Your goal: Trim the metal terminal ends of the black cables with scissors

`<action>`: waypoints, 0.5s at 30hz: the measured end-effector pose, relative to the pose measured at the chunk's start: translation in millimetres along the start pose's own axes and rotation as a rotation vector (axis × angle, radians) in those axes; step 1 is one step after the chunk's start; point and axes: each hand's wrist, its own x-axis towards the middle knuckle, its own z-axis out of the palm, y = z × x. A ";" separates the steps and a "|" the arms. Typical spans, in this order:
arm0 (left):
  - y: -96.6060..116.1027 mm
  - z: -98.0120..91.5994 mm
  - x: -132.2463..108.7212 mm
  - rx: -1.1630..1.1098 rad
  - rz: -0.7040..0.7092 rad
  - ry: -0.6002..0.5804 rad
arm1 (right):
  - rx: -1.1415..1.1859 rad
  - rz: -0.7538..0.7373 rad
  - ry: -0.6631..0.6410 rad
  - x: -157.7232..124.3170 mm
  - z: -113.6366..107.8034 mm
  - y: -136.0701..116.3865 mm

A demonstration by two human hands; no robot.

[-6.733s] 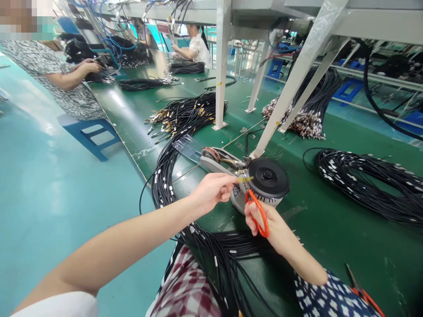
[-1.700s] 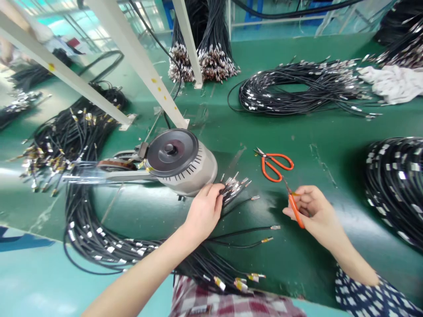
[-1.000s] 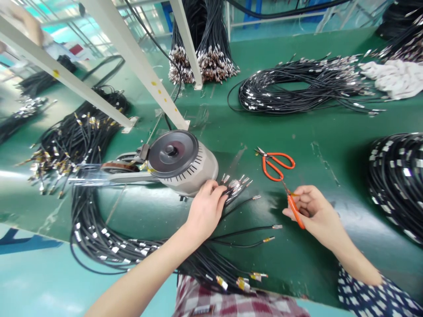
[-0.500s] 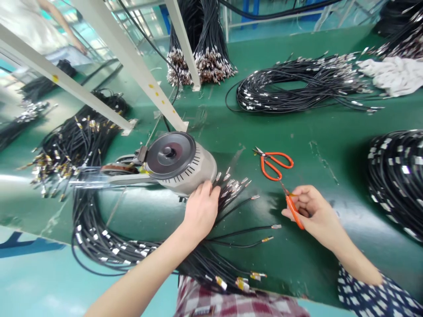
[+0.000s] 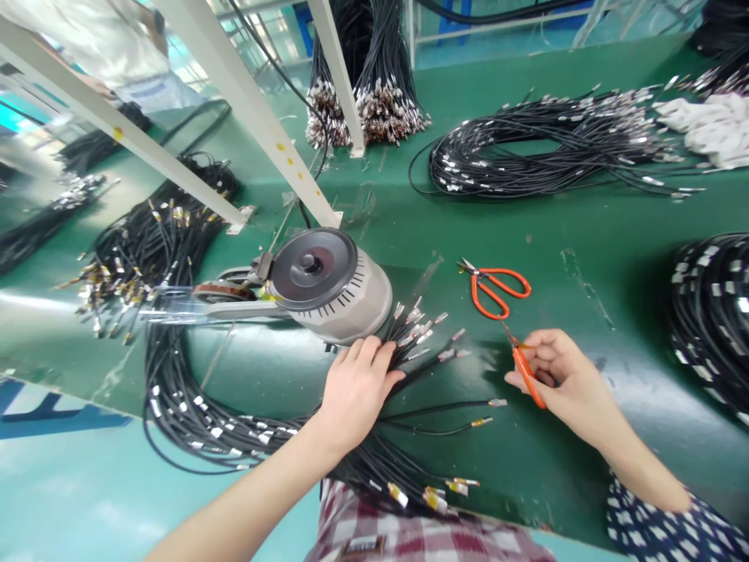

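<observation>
- Lying under and just beyond the left hand (image 5: 360,382), the cables (image 5: 409,336) run rightward and away from the body, silvery tips outward on the counter (image 5: 555,242).
- Left grip: fingers draped over the bunch; whether clenched or merely resting, I cannot tell.
- Right hand (image 5: 553,367): grip closed round the held scissors (image 5: 528,378), blades aimed away and leftward, apart from the tips.
- Left hand is nearer, touching; the right sits across a gap.
- Second scissors (image 5: 502,290) lie beyond the right hand.
</observation>
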 end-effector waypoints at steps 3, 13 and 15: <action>2.3 -1.1 -1.6 0.009 0.006 0.009 | 0.004 -0.006 -0.001 0.4 0.6 0.4; -0.7 16.4 -9.1 -0.133 0.051 0.120 | 0.044 0.020 0.000 0.2 -0.2 3.2; -2.1 14.0 -6.7 -0.322 -0.027 0.101 | 0.046 0.026 0.003 0.1 0.1 2.4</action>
